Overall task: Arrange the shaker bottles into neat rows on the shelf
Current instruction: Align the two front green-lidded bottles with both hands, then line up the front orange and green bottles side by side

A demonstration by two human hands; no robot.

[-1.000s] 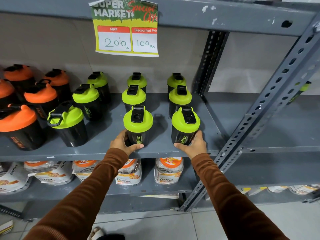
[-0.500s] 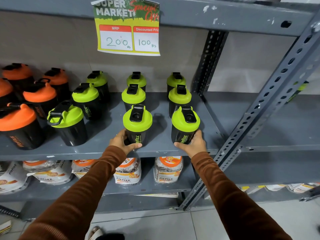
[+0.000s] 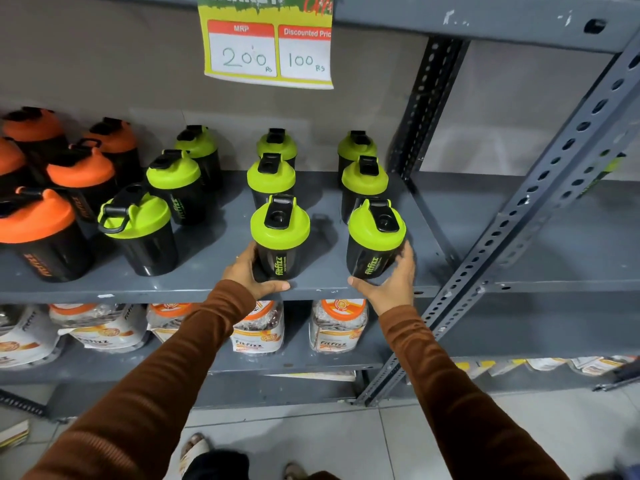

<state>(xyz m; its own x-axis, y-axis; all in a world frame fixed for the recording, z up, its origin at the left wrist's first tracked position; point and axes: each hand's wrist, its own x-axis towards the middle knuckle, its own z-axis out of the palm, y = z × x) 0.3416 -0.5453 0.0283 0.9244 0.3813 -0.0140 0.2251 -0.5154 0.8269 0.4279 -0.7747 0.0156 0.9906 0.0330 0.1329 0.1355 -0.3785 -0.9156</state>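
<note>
Both hands up at the front edge of the grey shelf. Left hand wrapped round the base of the front middle green-lidded shaker, upright. Right hand cupped round the front right shaker, tipped slightly leftward. Two more green lids lined up behind each. Orange-lidded shakers bunched at far left.
</note>
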